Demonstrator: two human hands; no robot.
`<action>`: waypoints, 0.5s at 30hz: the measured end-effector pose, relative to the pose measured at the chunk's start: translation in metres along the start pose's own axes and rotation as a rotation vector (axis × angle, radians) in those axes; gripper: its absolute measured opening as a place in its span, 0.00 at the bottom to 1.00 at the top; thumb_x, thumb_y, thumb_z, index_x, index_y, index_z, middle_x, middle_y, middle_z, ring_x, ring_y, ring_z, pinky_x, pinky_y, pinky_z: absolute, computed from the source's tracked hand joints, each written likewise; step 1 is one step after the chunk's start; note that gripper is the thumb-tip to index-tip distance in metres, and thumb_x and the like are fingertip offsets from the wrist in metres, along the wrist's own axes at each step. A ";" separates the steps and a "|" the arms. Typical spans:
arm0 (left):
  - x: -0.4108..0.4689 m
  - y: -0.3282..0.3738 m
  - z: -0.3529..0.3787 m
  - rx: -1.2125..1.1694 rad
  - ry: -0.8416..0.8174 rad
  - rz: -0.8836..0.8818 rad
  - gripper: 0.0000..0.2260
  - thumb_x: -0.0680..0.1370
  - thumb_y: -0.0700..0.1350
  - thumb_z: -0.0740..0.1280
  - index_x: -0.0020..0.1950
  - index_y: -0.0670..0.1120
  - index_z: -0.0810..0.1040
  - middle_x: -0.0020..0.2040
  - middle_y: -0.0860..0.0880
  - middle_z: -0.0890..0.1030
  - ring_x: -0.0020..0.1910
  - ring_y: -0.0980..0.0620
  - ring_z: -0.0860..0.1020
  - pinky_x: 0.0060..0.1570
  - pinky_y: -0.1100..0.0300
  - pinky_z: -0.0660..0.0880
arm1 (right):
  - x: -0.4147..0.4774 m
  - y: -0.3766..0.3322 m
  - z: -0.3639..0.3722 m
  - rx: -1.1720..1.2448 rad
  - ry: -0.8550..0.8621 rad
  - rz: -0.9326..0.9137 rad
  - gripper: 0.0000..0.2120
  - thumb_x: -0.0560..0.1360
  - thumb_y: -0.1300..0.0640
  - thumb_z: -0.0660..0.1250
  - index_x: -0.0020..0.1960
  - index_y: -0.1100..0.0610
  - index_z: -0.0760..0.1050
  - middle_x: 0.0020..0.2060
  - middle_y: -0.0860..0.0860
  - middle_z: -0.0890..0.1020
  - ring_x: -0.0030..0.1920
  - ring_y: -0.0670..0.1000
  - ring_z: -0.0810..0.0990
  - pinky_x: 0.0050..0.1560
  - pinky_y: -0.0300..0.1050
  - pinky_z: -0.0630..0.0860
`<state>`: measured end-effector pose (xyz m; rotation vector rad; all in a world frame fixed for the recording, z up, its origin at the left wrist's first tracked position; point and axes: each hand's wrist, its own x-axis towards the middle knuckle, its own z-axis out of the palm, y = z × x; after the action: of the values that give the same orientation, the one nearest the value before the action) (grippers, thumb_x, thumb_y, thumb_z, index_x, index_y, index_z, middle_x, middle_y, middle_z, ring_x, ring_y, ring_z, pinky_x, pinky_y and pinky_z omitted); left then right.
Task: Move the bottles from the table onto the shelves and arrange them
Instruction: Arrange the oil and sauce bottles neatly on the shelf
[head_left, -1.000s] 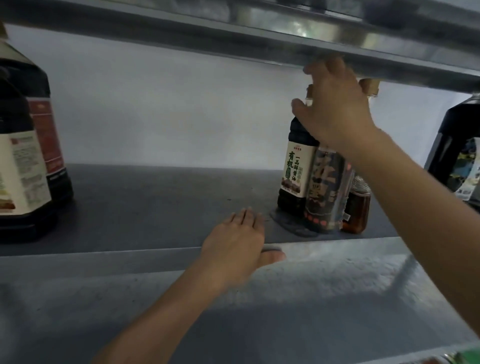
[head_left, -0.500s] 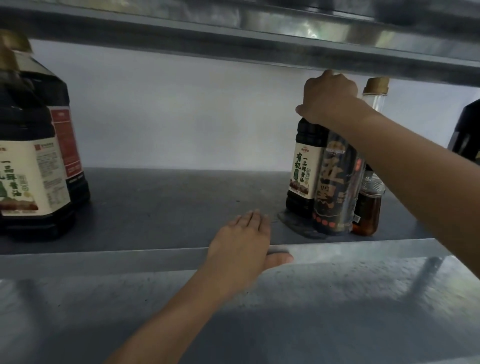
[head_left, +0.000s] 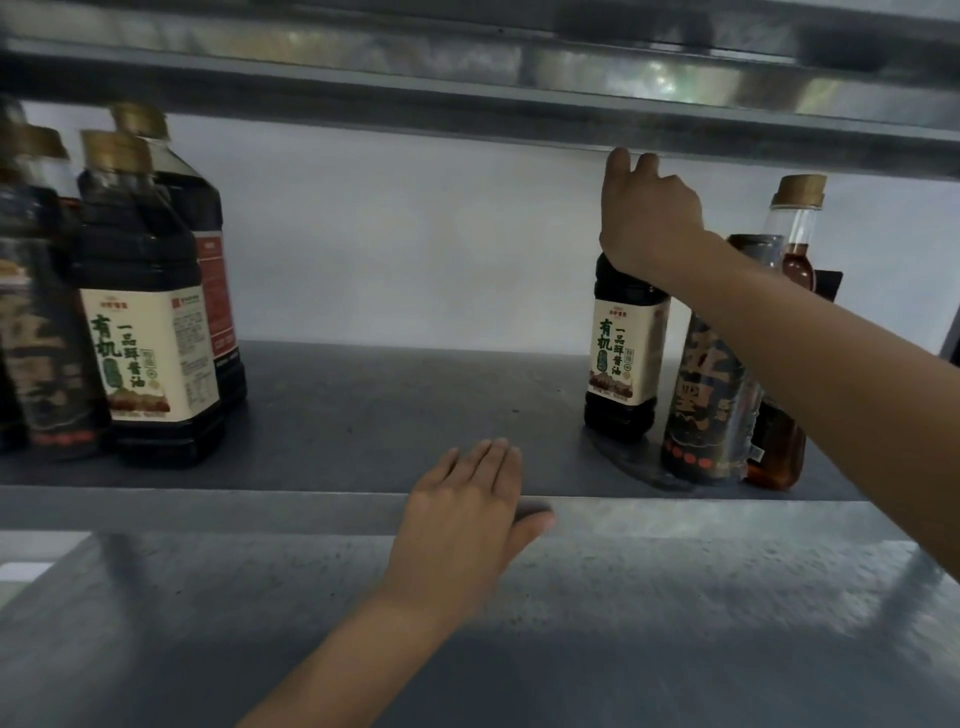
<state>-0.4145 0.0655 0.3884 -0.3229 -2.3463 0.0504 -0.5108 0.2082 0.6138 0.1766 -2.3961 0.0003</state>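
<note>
My right hand (head_left: 649, 218) grips the top of a small dark soy sauce bottle (head_left: 626, 358) with a cream label, standing upright on the grey shelf (head_left: 389, 415). Right beside it stands a dark bottle with a black patterned label (head_left: 709, 395), and behind that a clear bottle of amber liquid with a gold cap (head_left: 795, 234). My left hand (head_left: 467, 514) rests flat, fingers straight, on the shelf's front edge. At the left stand several large dark jugs (head_left: 140, 322) with gold caps.
The metal shelf above (head_left: 467, 109) hangs just over my right hand's knuckles. A lower steel surface (head_left: 675, 623) lies under my left forearm. A dark object (head_left: 953, 338) shows at the far right edge. The white wall closes off the back.
The view has swung left, bringing more of the large jugs into sight. My right hand has closed on the small soy sauce bottle's top. My left hand stays on the shelf edge.
</note>
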 end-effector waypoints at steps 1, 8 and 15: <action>-0.003 -0.006 -0.001 0.003 0.009 -0.010 0.29 0.76 0.62 0.53 0.55 0.42 0.83 0.55 0.46 0.84 0.54 0.50 0.82 0.52 0.53 0.79 | 0.000 -0.004 0.001 0.024 0.003 -0.007 0.31 0.74 0.65 0.65 0.73 0.64 0.53 0.63 0.65 0.67 0.59 0.66 0.72 0.46 0.52 0.67; -0.018 -0.035 -0.011 0.003 0.081 -0.056 0.27 0.76 0.62 0.54 0.54 0.45 0.84 0.54 0.49 0.84 0.53 0.52 0.82 0.52 0.56 0.79 | 0.005 -0.053 -0.001 0.137 0.007 -0.132 0.35 0.76 0.65 0.63 0.76 0.64 0.46 0.65 0.65 0.67 0.60 0.66 0.72 0.54 0.54 0.70; -0.036 -0.071 -0.021 0.046 0.073 -0.110 0.27 0.76 0.63 0.54 0.55 0.46 0.83 0.56 0.49 0.83 0.55 0.52 0.82 0.53 0.56 0.78 | 0.006 -0.109 -0.003 0.207 0.057 -0.230 0.28 0.77 0.64 0.61 0.73 0.65 0.52 0.62 0.64 0.69 0.57 0.65 0.73 0.44 0.49 0.64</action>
<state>-0.3907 -0.0135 0.3877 -0.1704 -2.2826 0.0386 -0.4995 0.0999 0.6149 0.5414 -2.3037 0.1441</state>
